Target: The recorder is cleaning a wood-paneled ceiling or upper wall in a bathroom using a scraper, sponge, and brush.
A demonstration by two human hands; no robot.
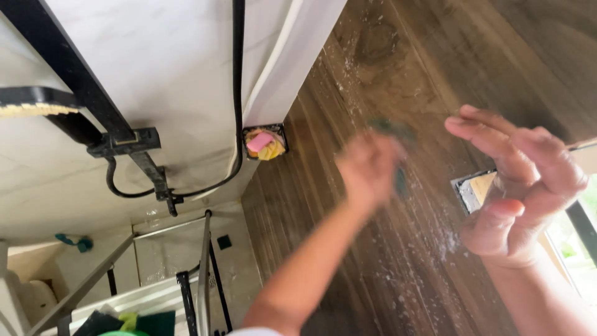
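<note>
The left hand [368, 167] is blurred; its fingers look curled around a dark green scrubbing pad [399, 177] and press it against the dark wood-grain panel [385, 74], though how tightly they close cannot be told. The right hand [519, 186] hovers just beside, fingers loosely spread and slightly bent, holding nothing, close in front of one square recess [476, 190] in the panel. White soapy flecks speckle the wood. To the left runs a white marbled surface [161, 68] crossed by one black cable [237, 93]. One corner opening [265, 142] holds pink and yellow scraps. A metal rack [155, 274] stands at lower left.
</note>
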